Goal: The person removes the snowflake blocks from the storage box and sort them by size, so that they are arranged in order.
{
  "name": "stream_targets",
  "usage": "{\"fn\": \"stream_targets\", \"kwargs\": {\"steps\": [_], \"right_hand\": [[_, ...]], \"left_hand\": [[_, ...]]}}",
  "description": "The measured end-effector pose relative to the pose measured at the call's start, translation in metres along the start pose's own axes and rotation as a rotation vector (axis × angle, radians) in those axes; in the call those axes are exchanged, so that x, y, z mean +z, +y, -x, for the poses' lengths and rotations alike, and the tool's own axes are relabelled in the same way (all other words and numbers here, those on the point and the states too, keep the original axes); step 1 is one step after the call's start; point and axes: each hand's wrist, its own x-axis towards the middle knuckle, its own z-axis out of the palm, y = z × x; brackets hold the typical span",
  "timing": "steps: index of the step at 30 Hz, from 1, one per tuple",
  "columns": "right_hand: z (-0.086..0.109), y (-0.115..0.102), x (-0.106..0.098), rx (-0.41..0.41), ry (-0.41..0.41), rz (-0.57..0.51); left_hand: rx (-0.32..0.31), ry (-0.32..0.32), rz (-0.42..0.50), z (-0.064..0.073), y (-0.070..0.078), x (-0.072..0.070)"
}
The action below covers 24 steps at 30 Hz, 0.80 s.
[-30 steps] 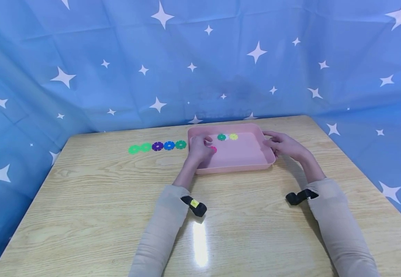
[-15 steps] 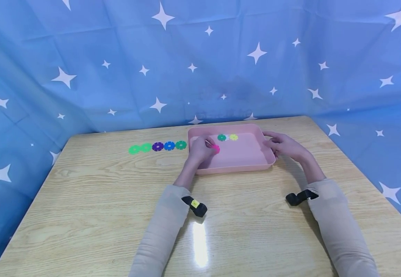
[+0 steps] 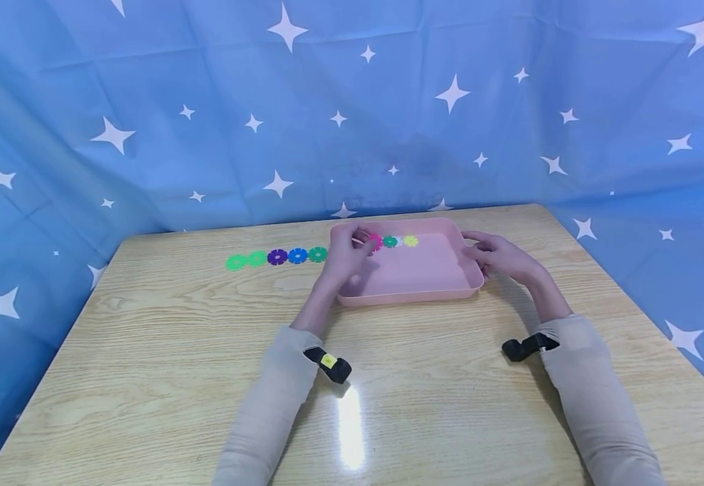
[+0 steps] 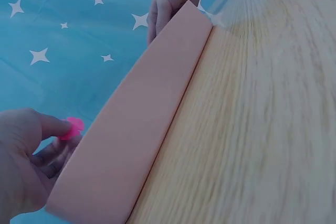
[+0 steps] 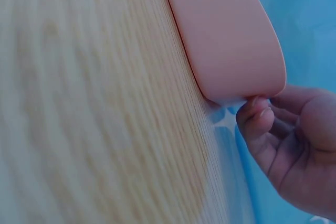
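My left hand (image 3: 342, 260) reaches over the left end of a pink tray (image 3: 418, 295) and pinches a hot-pink notched flower disc (image 4: 73, 128) between thumb and fingers. In the head view the disc's edge is right beside a dark green notched disc (image 3: 390, 241), which lies in a short row with a pale disc (image 3: 399, 241) and a yellow disc (image 3: 411, 241) inside the tray, near its back wall. My right hand (image 3: 500, 255) grips the tray's right end; the right wrist view shows fingertips (image 5: 257, 113) against the outer wall, with the thumb side passing behind the rim.
Left of the tray, a row of discs lies on the wooden table (image 3: 175, 378): light green ones (image 3: 257, 258), a purple one (image 3: 277, 256), a blue one (image 3: 298, 256) and a dark green one (image 3: 318, 254). A blue star-patterned curtain (image 3: 218, 88) hangs behind.
My left hand has lifted the pink disc from the tray floor and carried it back towards the green disc's left side. The right hand stays at the tray's right end.
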Motion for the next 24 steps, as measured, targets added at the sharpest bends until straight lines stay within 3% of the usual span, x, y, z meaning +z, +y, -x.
{"fn": "stream_targets", "kwargs": {"steps": [11,19,24], "right_hand": [[0.000,0.000,0.000,-0.001,-0.001,0.006],[-0.001,0.001,-0.001,-0.010,-0.003,-0.004],[-0.002,0.002,-0.001,-0.007,-0.006,-0.009]], "left_hand": [[-0.048,0.089,0.127,0.007,-0.002,-0.034],[-0.070,0.122,0.151,0.011,-0.021,-0.069],[-0.062,0.163,0.096,0.015,-0.033,-0.090]]}}
